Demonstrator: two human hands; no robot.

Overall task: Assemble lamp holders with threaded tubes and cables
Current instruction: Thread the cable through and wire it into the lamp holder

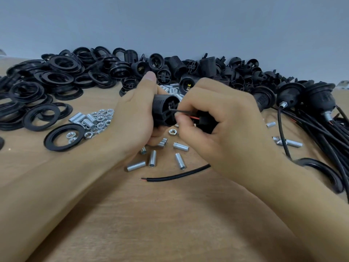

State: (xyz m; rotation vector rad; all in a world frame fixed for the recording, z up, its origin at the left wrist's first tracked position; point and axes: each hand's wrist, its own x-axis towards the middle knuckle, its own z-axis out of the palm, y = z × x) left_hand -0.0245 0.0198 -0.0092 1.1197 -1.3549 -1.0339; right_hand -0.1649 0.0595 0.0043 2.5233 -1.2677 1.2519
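My left hand (pixel 136 114) grips a black lamp holder body (pixel 165 112) on its side, its terminal end facing right. My right hand (pixel 217 125) pinches the black and red wires (pixel 188 115) of a cable against that terminal end; a black part sits hidden in its palm. The black cable (pixel 175 175) trails out below my right hand and ends with bare wire tips on the wooden table (pixel 170 214). Silver threaded tubes (pixel 152 158) lie scattered under both hands.
Black ring nuts (pixel 62 80) are heaped at the left, loose holder bodies and caps (pixel 188 69) along the back wall. A pile of silver nuts and tubes (pixel 94 120) lies left of my hands. Assembled holders with cables (pixel 311 103) lie at the right. A black ring (pixel 323 173) rests by my right wrist.
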